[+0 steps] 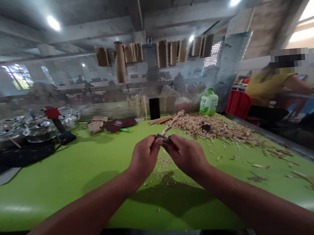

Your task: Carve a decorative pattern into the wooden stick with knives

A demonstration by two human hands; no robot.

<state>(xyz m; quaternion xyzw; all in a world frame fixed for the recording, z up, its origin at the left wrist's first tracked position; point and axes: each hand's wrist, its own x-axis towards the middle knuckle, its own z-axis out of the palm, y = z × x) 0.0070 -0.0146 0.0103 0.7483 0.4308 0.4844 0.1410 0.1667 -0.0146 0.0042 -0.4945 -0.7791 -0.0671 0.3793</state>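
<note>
My left hand [144, 157] and my right hand [185, 155] meet above the green table [69, 175], both closed. Between them they grip a thin carved wooden stick [173, 122] that points up and away to the right. A small dark tool [164, 138], only partly visible, sits pinched at the fingertips where the hands touch; which hand grips it I cannot tell. Fine wood shavings [165, 167] lie on the table just below the hands.
A big heap of wood shavings [214, 127] covers the right of the table. A green bottle [208, 102], a black box [154, 108], brown sheets [116, 124] and a red-topped tool [54, 118] stand further back. Glass lids [35, 127] lie left. A person in yellow [274, 83] sits at right.
</note>
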